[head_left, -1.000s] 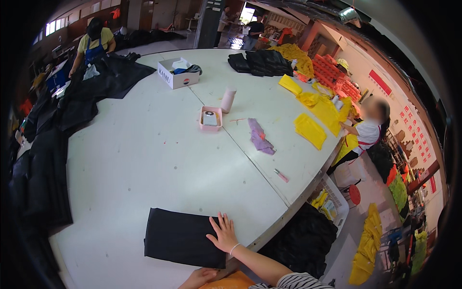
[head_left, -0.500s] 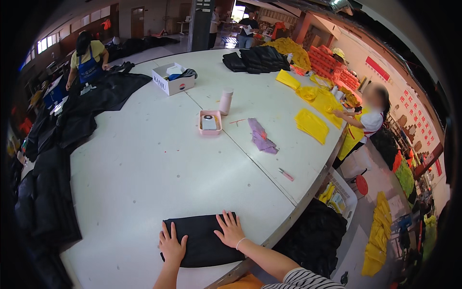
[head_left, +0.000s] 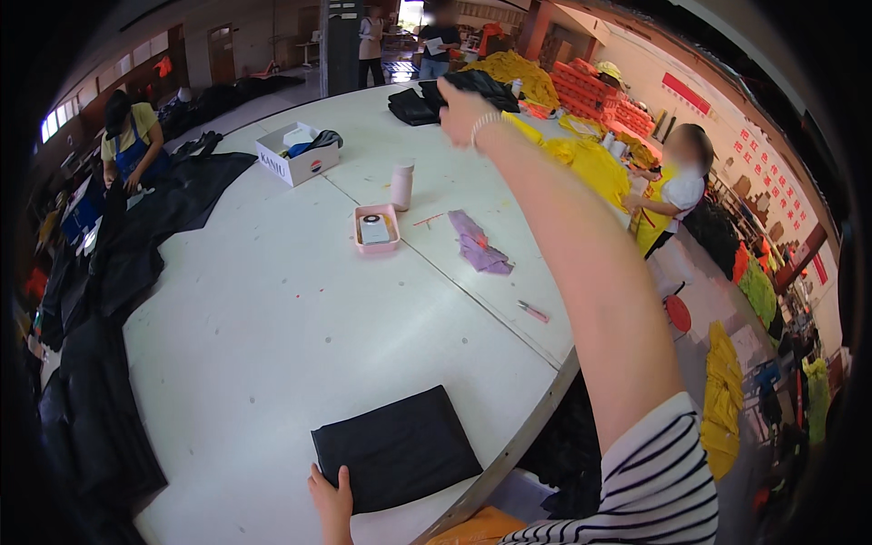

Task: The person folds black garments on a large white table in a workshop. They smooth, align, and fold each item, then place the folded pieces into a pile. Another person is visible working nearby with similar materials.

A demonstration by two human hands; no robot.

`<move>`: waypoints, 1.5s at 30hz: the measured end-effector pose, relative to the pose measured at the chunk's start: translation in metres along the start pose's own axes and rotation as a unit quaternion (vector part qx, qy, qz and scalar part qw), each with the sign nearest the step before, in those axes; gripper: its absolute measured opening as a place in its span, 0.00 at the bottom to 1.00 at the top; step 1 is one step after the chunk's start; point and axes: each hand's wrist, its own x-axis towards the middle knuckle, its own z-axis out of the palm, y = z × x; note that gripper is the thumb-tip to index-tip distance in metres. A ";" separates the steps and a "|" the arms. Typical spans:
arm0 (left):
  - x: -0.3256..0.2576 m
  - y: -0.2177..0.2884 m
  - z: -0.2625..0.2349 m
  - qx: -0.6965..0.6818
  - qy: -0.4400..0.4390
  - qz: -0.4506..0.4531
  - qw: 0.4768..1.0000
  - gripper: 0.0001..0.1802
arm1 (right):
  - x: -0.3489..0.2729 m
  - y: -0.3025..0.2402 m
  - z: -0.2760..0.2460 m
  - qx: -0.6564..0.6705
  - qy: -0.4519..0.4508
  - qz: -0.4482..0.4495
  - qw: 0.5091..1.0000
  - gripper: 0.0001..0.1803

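Near the table's [head_left: 272,345] front edge lies the folded black cloth [head_left: 396,447] — the left hand [head_left: 332,498] presses its near-left corner, fingers spread. Far above, the right hand [head_left: 465,107] is raised — grip unclear.

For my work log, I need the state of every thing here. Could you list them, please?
black cloth: folded flat at the table edge
left hand: resting on the cloth's corner
right hand: raised, holding nothing visible
pink tray: holds a small device
white box: open
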 end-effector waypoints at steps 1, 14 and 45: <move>-0.002 -0.006 -0.005 0.008 -0.004 -0.018 1.000 0.39 | 0.009 -0.016 -0.019 -0.027 -0.035 0.040 0.998 0.37; -0.001 -0.062 -0.003 -0.059 -0.002 -0.082 0.995 0.34 | -0.190 -0.065 0.101 -0.067 -0.340 -0.170 0.923 0.23; -0.026 -0.056 0.003 -0.329 -0.087 -0.091 0.936 0.38 | -0.494 -0.003 0.267 0.136 -0.150 -0.092 0.975 0.35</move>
